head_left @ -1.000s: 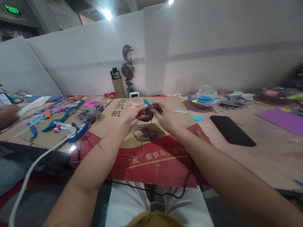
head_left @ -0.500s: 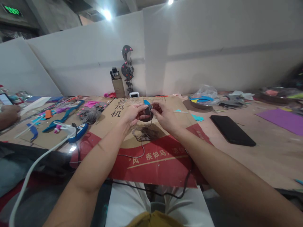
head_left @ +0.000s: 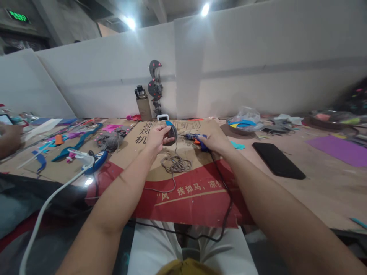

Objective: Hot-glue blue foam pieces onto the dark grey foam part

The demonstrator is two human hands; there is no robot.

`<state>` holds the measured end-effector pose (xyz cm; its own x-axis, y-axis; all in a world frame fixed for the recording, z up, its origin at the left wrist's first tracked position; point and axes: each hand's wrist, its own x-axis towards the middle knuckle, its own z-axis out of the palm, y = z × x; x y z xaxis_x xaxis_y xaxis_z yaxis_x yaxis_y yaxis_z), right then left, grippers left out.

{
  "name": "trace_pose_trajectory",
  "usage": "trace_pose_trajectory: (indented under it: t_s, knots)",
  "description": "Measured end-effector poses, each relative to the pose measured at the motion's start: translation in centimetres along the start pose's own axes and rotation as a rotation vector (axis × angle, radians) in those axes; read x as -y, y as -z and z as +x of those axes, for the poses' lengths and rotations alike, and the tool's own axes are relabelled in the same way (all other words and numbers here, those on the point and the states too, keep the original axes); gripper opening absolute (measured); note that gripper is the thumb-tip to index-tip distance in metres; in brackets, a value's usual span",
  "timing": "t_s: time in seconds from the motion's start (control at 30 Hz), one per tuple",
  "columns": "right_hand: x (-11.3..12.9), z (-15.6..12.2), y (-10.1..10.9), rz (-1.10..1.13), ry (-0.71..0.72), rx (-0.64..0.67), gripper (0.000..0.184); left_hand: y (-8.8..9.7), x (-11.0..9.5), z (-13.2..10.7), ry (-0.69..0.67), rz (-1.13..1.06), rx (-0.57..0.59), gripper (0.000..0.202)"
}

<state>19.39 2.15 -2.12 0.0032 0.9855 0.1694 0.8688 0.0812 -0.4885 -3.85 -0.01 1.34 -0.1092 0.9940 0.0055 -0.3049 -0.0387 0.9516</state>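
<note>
Over the cardboard, my left hand [head_left: 157, 138] is closed on a rounded dark grey piece [head_left: 172, 133] with a blue tip, partly hidden by the fingers. Grey yarn runs down from it to a loose yarn coil [head_left: 176, 164] on the cardboard. To the right, my right hand [head_left: 215, 140] is wrapped round a blue hot glue gun [head_left: 203, 143] with an orange trigger. Its dark nozzle points left toward the grey piece, with a gap between them. A black cord [head_left: 222, 179] hangs from the gun toward my lap.
A printed cardboard sheet [head_left: 197, 206] lies under my hands. A bottle [head_left: 143, 107] and a hanging dark ornament [head_left: 155, 88] stand at the back. On the right are a black phone [head_left: 278, 160] and purple sheet [head_left: 338, 150]. Yarn balls [head_left: 110, 141] and another person's hand [head_left: 10, 137] are left.
My right hand has left the grey piece, moved right and taken hold of the glue gun. My left hand still holds the piece, slightly further left.
</note>
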Motion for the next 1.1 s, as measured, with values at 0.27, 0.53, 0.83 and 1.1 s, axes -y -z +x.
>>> trace_pose_trajectory:
  t_s: [0.27,0.53,0.83,1.1]
  knots:
    - [0.7,0.1,-2.0,-0.03,-0.066,0.106,0.031,-0.6,0.5,-0.2,-0.016,-0.033,0.01,0.009]
    - [1.9,-0.9,0.5,0.427,0.014,-0.191,0.02,-0.1,0.7,0.3,-0.008,0.03,-0.032,0.002]
    - [6.0,-3.3,0.5,0.779,0.313,-0.207,0.036,0.0,0.8,0.4,-0.02,0.057,-0.027,0.008]
    - [5.7,-3.3,-0.6,0.532,0.467,-0.269,0.038,0.0,0.5,0.3,-0.021,0.038,-0.045,0.007]
